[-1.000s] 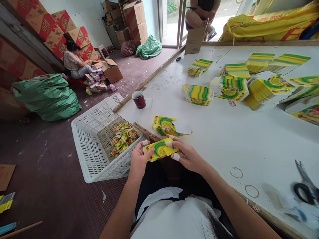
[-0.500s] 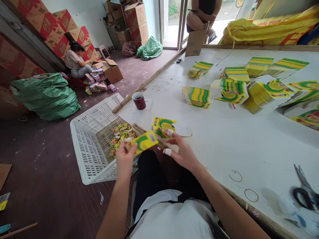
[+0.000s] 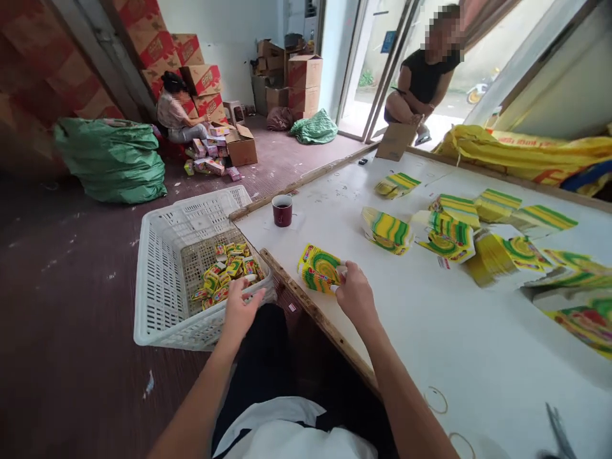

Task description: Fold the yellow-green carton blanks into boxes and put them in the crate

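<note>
My left hand (image 3: 241, 307) hovers open over the near rim of a white plastic basket (image 3: 162, 280), fingers spread and empty. Several small folded yellow-green boxes (image 3: 224, 271) lie inside the basket. My right hand (image 3: 352, 290) rests on the white table (image 3: 430, 331), its fingers pinching the edge of a small stack of flat yellow-green carton blanks (image 3: 319, 268) near the table's front corner.
Larger piles of the same blanks (image 3: 444, 229) lie across the table. A dark red cup (image 3: 282, 210) stands near the table's left edge. Scissors (image 3: 557, 433) lie at the front right. A green sack (image 3: 112, 159), cardboard boxes and two other people are further back.
The folded box has left my left hand, which now hangs open over the basket. My right hand has moved onto the stack of blanks. The camera has tilted up.
</note>
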A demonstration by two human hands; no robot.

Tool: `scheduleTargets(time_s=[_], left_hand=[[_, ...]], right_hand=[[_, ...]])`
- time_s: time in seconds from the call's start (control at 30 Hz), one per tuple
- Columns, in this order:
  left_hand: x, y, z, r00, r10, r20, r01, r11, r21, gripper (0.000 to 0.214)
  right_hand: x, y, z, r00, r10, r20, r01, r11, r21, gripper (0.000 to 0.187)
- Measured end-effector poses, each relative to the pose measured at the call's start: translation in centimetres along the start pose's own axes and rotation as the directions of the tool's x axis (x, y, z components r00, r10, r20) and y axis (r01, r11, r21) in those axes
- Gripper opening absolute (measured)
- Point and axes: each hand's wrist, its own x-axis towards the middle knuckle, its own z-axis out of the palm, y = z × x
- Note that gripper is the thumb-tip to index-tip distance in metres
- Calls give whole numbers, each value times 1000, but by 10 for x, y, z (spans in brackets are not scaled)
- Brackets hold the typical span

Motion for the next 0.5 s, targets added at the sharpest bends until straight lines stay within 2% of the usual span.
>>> scheduleTargets(time_s=[0.07, 0.13, 0.17, 0.23, 0.3, 0.37, 0.43, 0.5], left_hand=[[-12, 12, 15, 993, -35, 111, 53, 986, -156, 47], [-21, 26, 29, 976, -42, 212, 118, 924, -364, 56], [-25, 33, 35, 967, -28, 252, 149, 865, -479, 63], [-32, 50, 47, 956, -2, 293, 211, 700, -683, 73], [-35, 66, 56, 951, -45, 305, 284, 514, -810, 73], [-35, 80, 61, 945, -140, 296, 327, 370, -869, 65], [-34, 86, 62, 947, -216, 238, 301, 333, -894, 58], [-33, 84, 61, 957, -251, 147, 241, 402, -883, 58]], right_hand=[[-1, -4, -3, 1000, 10, 1, -10, 998, 68, 47], [-6, -13, -5, 999, 35, 24, -40, 963, 266, 46], [-11, -20, -5, 998, 44, 52, -62, 913, 402, 46], [-25, -37, -2, 989, 33, 145, -120, 754, 646, 49], [-44, -53, 1, 960, -29, 279, -203, 613, 763, 53], [-61, -65, 5, 914, -110, 390, -288, 501, 816, 52], [-74, -72, 8, 879, -166, 447, -339, 442, 831, 49], [-79, -73, 12, 867, -177, 466, -344, 464, 817, 48]])
